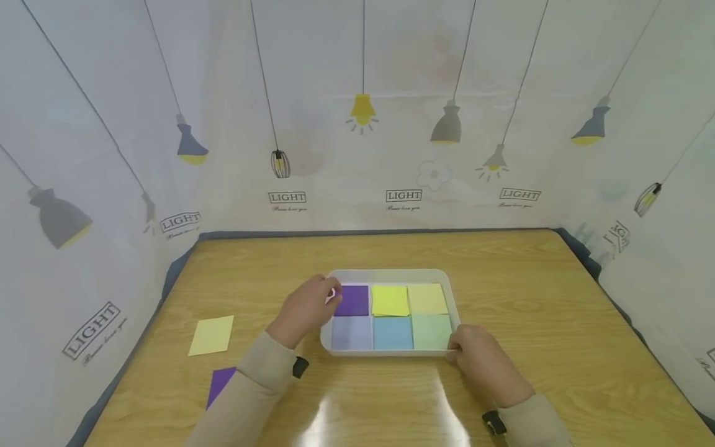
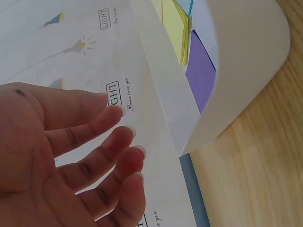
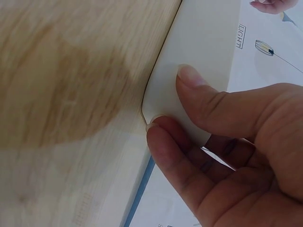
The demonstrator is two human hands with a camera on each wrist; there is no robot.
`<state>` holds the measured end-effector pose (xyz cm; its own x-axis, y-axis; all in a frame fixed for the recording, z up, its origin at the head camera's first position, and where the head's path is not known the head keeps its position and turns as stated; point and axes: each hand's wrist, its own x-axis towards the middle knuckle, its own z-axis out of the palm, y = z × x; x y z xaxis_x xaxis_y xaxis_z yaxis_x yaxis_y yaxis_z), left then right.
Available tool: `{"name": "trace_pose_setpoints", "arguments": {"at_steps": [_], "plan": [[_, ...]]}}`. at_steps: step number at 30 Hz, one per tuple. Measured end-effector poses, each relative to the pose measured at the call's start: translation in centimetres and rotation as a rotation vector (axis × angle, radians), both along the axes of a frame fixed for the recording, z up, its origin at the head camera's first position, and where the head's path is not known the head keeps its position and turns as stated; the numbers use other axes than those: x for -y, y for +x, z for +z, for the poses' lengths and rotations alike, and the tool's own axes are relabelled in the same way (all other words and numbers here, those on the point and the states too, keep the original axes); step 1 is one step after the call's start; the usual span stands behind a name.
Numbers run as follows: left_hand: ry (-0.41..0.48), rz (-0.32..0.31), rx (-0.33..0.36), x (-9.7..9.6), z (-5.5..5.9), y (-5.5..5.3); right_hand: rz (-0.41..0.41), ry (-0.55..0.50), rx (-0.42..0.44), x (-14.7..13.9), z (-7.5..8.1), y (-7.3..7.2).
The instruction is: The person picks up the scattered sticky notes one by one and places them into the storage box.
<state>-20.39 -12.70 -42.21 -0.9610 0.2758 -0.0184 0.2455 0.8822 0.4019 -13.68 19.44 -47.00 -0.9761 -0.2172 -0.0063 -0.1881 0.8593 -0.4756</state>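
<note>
A white rectangular tray [image 1: 385,353] lies on the table with square paper stacks in two rows. Its back row has purple paper [image 1: 354,300], bright yellow paper [image 1: 390,300] and pale yellow paper [image 1: 427,298]. In front are lavender paper [image 1: 352,333], blue paper [image 1: 393,333] and green paper [image 1: 431,331]. My left hand [image 1: 310,307] hovers at the tray's left end, fingers loosely bent and nothing held, as the left wrist view shows. My right hand [image 1: 481,357] pinches the tray's front right corner, the thumb [image 3: 199,92] against the outer wall.
Left of the tray, a pale yellow sheet [image 1: 211,335] lies on the wooden table [image 1: 519,279]. Nearer, a purple sheet [image 1: 220,382] is partly covered by the left sleeve. A white cloth printed with lamps [image 1: 335,205] hangs around the table's back and sides.
</note>
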Motion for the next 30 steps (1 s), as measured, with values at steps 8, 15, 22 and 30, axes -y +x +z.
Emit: {"name": "trace_pose_setpoints", "arguments": {"at_steps": [8, 15, 22, 30], "plan": [[-0.001, 0.011, -0.007, 1.0, -0.5, 0.6, 0.0, 0.005, -0.008, 0.0, -0.2, 0.0], [0.006, 0.029, -0.023, 2.4, -1.3, 1.5, -0.007, 0.007, -0.007, -0.1, -0.3, -0.1], [0.007, 0.062, -0.012, 4.5, -2.1, 3.5, -0.008, -0.003, 0.018, 0.0, -0.1, -0.1], [0.024, 0.105, 0.009, 6.8, -2.8, 5.4, 0.0, -0.011, 0.03, -0.2, 0.1, -0.1]]}}
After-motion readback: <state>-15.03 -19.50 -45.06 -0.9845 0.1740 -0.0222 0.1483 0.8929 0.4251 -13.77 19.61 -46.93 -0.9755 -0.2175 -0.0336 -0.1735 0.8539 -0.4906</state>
